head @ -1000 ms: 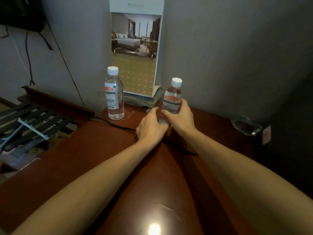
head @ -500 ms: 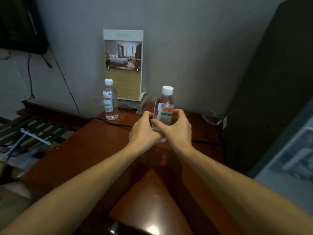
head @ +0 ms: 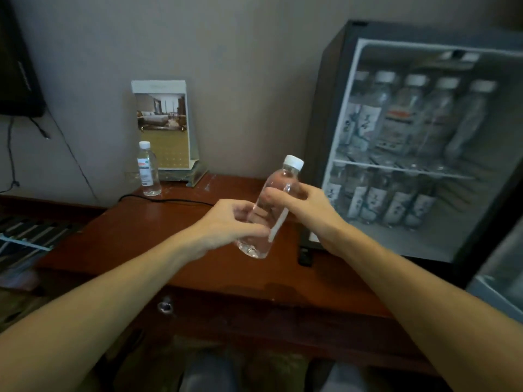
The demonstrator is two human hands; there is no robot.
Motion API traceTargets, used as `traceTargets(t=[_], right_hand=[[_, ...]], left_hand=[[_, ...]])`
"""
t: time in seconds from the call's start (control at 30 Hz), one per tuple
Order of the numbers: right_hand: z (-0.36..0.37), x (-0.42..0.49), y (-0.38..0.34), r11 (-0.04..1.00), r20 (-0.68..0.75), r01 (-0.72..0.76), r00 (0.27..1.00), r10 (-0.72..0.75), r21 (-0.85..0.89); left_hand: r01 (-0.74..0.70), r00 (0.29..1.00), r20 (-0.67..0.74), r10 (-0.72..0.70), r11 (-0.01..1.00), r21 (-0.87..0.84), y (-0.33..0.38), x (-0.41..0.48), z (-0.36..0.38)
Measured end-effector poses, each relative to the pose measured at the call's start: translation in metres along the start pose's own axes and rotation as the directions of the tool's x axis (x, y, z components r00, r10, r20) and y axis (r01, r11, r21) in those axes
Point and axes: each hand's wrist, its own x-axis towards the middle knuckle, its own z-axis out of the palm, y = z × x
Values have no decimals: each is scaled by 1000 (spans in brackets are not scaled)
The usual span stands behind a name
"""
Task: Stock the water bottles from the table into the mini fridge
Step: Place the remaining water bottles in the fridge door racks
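Note:
A clear water bottle (head: 278, 193) with a white cap hangs tilted in the air over the reddish wooden table (head: 175, 222), cap leaning right. My left hand (head: 229, 222) grips its lower part and my right hand (head: 305, 205) grips its upper body. A second water bottle (head: 148, 169) stands upright at the back left of the table, by the wall. The mini fridge (head: 334, 94) stands open on the right. Its two shelves hold several white-capped bottles (head: 407, 117), and the held bottle is just left of its opening.
A standing hotel card (head: 164, 125) leans against the wall behind the second bottle. A black cable (head: 169, 200) runs across the table's back. A small dark remote-like object (head: 305, 254) lies by the fridge. The fridge door's edge (head: 498, 278) juts in at lower right. A slatted rack (head: 31, 233) sits left.
Both hands have lifted the bottle off the table, tilted it and carried it right toward the fridge. The view has swung right and pulled back, bringing the open fridge into sight.

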Motion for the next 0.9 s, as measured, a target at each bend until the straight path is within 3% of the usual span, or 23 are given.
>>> traceTargets(t=[0.1, 0.17, 0.33, 0.47, 0.63, 0.77, 0.9], right_hand=[[-34, -36, -7, 992, 89, -86, 993, 77, 95], [-55, -55, -10, 983, 66, -97, 994, 88, 156], [-99, -97, -9, 999, -223, -28, 974, 33, 25], [-120, -133, -1, 995, -421, -21, 907, -21, -97], [-154, -179, 7, 955, -669, -188, 743, -15, -230], [-187, -220, 12, 933, -748, -329, 653, 114, -145], [-214, -258, 19, 917, -711, -398, 647, 276, -6]], left_hand=[[-59, 994, 87, 63, 997, -42, 23, -2, 26], [-79, 987, 135, 92, 992, -101, 35, -2, 47], [-93, 954, 268, 134, 983, -157, 54, 3, 115], [-144, 939, 291, 184, 978, -154, 76, 1, 176], [-267, 900, 326, 288, 957, -110, 100, -5, 247], [-284, 875, 385, 293, 955, -82, 114, -11, 288], [-274, 840, 474, 266, 960, -53, 119, -19, 319]])
